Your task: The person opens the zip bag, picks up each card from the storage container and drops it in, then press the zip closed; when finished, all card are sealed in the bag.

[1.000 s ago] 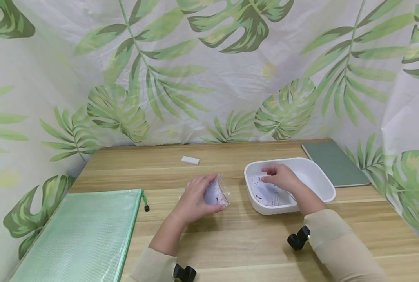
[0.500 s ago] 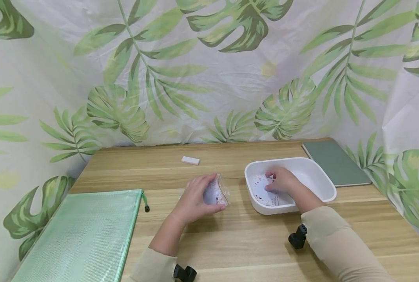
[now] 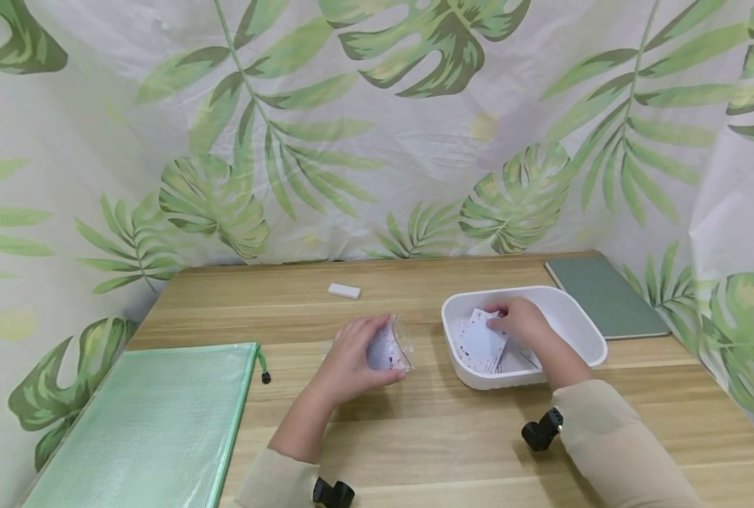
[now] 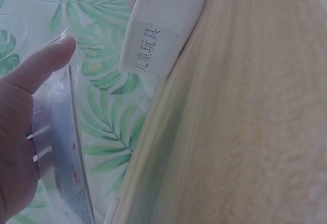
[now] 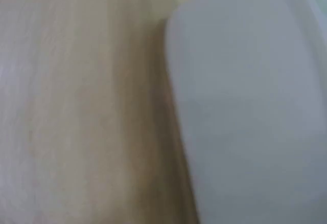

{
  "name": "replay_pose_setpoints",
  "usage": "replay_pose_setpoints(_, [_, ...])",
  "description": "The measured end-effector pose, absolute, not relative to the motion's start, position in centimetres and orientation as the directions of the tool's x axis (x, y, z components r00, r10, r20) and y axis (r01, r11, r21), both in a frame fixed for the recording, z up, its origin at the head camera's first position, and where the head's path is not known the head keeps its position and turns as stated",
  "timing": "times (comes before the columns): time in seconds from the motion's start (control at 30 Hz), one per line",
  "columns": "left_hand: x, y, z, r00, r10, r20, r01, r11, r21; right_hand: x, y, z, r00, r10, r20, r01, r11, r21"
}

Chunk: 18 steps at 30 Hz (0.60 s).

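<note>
My left hand [image 3: 353,358] grips a clear plastic bag [image 3: 389,346] above the table, thumb at the front edge and fingers behind. Printed cards show inside the bag, and the left wrist view has them side-on behind the clear film [image 4: 64,132]. Inside the white plastic basin [image 3: 580,317], my right hand [image 3: 521,323] pinches a white card [image 3: 483,340] with small speckles, lifted at a tilt. More cards lie beneath it in the basin. The right wrist view, blurred, shows only the basin's outer wall [image 5: 245,106] and the table.
A green mesh zip pouch [image 3: 148,416] lies at the left of the wooden table [image 3: 427,444]. At the back stands a small white block [image 3: 344,291]. A dark green notebook [image 3: 608,296] is behind the basin at right. A leaf-patterned curtain [image 3: 415,141] closes off the back.
My right hand has reached down to the cards in the basin, taken hold of one and raised it slightly. My left hand with the bag has stayed in place.
</note>
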<state>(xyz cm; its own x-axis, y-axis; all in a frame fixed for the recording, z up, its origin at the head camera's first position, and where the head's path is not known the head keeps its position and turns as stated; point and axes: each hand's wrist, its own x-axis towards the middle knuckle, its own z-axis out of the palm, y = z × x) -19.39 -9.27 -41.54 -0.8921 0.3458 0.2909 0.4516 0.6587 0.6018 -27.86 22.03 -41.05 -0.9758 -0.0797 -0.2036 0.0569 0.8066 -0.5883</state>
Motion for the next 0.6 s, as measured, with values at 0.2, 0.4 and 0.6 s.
replay_pose_setpoints(0.2, [-19.4,-9.3,-41.5,-0.891,0.343,0.297,0.453,0.657,0.603,-27.2,22.9,-39.4,-0.980,-0.081,-0.181,0.063,0.737,-0.672])
replay_pose_setpoints(0.4, [-19.3,-9.3,-41.5,-0.892,0.340,0.299,0.452,0.659,0.601,-26.0,23.7,-37.7,-0.987,-0.077,-0.139,0.051,0.675,-0.736])
replay_pose_setpoints(0.6, [-19.3,-9.4,-41.4,-0.893,0.337,0.299,0.451,0.660,0.601,-23.8,24.1,-36.3,-0.999,-0.030,-0.042,0.016,0.589,-0.808])
